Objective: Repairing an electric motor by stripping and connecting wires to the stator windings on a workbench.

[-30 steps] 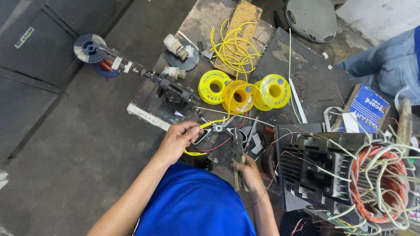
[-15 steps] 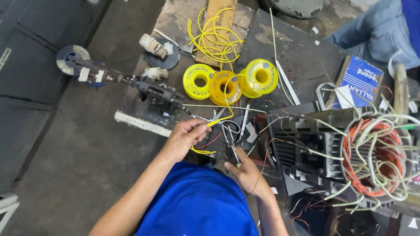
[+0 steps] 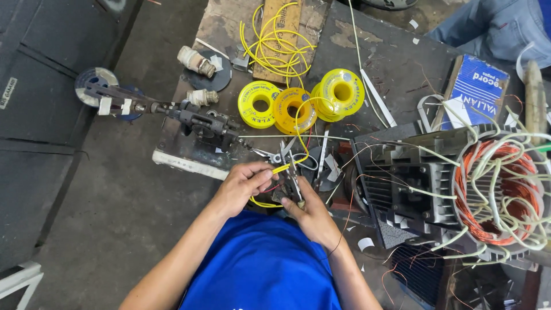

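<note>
— Yellow sleeve tube [image 3: 280, 169], why do you pinch it so tight with your left hand [image 3: 241, 186]?

— So the thin end stays steady, low by your chest, while your right hand [image 3: 313, 213] is closed on the small cutters [image 3: 294, 178] beside it.

— And the yellow spools [image 3: 298, 104]?

— Just past your hands on the desk [image 3: 396, 63], easy to pull from. The motor [image 3: 459, 183] sits at your right.

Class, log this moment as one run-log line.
left hand: pinches yellow sleeving | right hand: holds cutters | nearby: yellow spools, motor stator
</note>
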